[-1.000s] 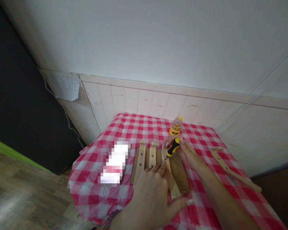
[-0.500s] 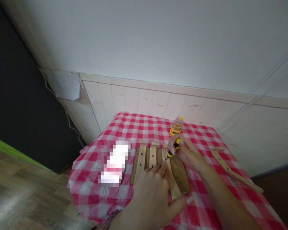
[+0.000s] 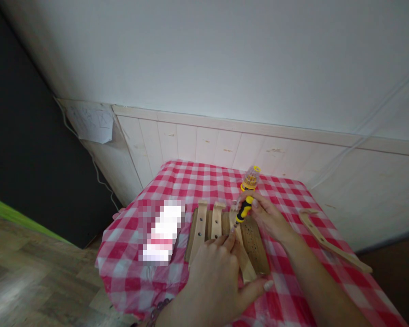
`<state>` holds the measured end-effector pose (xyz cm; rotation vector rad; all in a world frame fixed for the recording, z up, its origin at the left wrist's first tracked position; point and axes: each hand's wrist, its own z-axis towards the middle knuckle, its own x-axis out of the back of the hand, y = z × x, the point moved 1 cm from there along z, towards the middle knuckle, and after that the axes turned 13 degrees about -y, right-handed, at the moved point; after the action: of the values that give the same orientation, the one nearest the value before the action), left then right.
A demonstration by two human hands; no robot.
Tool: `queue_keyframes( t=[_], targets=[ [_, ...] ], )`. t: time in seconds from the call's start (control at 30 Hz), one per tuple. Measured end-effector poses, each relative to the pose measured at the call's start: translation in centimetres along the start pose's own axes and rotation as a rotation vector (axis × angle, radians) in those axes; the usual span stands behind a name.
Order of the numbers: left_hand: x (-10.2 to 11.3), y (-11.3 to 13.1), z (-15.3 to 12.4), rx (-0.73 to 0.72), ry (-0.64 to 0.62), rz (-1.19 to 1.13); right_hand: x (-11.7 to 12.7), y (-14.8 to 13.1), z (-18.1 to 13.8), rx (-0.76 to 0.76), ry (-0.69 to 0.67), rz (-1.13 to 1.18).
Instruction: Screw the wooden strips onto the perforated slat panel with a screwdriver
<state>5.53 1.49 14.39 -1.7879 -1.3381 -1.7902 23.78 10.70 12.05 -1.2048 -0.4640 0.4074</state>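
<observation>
My right hand [image 3: 266, 215] grips the yellow-and-black handle of a screwdriver [image 3: 245, 210] between thumb and fingers. The screwdriver leans, its tip down at a curved wooden strip [image 3: 246, 263]. My left hand [image 3: 218, 274] lies across the strips with its fingers stretched out and its thumb spread by the lower end of that strip. Its index fingertip is close to the screwdriver's tip. Under the strips is a brown wooden board [image 3: 257, 247] with small dark holes at its right. Two more strips, a left one [image 3: 201, 222] and a middle one [image 3: 217, 218], show dark screw heads.
A clear bit case [image 3: 251, 177] with a yellow cap stands behind my right hand. Another curved strip [image 3: 327, 245] lies at the right on the red-and-white checked tablecloth [image 3: 197, 177]. A blurred-out white item [image 3: 163, 231] lies left of the board. A panelled wall [image 3: 207, 141] rises behind.
The fingers of my right hand have shifted around the screwdriver, so more of its handle shows and it stands a little steeper. My left hand has stayed in place.
</observation>
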Motion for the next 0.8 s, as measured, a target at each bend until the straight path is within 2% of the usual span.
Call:
queue_keyframes(
  t=[0.17,0.47,0.8],
  targets=[
    [0.0,0.1,0.0,-0.007,-0.011,-0.01,-0.2,-0.8,0.1,0.036,-0.002,-0.158],
    [-0.6,-0.2,0.4,-0.015,0.027,0.017,-0.5,-0.9,0.2,0.025,0.03,-0.14],
    [-1.2,-0.3,0.3,-0.054,0.142,0.059,-0.4,-0.5,0.1,0.029,0.029,-0.146]
  ],
)
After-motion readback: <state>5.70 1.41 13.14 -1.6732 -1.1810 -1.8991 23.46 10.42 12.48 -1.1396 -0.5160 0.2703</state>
